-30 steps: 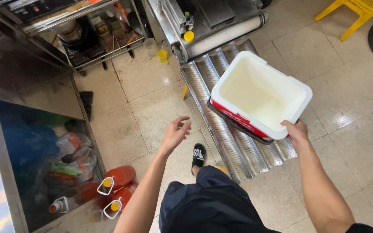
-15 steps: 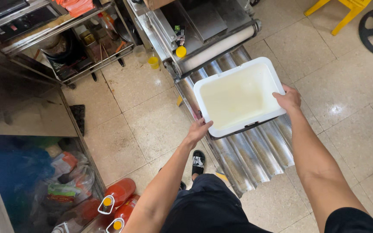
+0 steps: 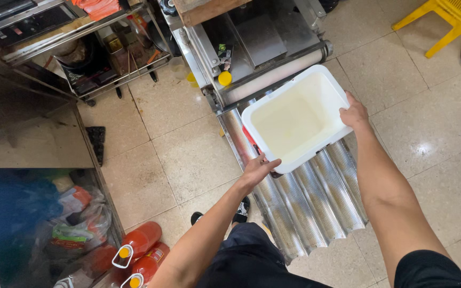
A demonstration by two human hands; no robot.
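1. Tub (image 3: 294, 120): white, rectangular, rounded corners, open top; held above the tray (image 3: 305, 202), just in front of the roller (image 3: 276, 74) of a steel machine (image 3: 252, 37).
2. Hidden parts: the tub's underside and outer walls are mostly out of sight; only a red strip is glimpsed at its near left edge. The inside is pale and smooth; whether anything thin lies in it cannot be told.
3. Left hand (image 3: 257, 168): clasped on the near left corner of the tub, fingers laid under the rim, their tips concealed.
4. Right hand (image 3: 354, 113): gripped on the right rim, fingers curled over the edge and partly hidden inside.
5. Tray: corrugated, perforated metal, long channels; its upper end is covered by the tub, its lower left overlapped by the person's dark clothing.
6. Red bottles (image 3: 137, 242): lying at lower left, cut off by the frame edge.
7. Yellow chair (image 3: 449, 16): cropped at upper right.
8. Shelf (image 3: 97, 58): cluttered, contents hard to make out.
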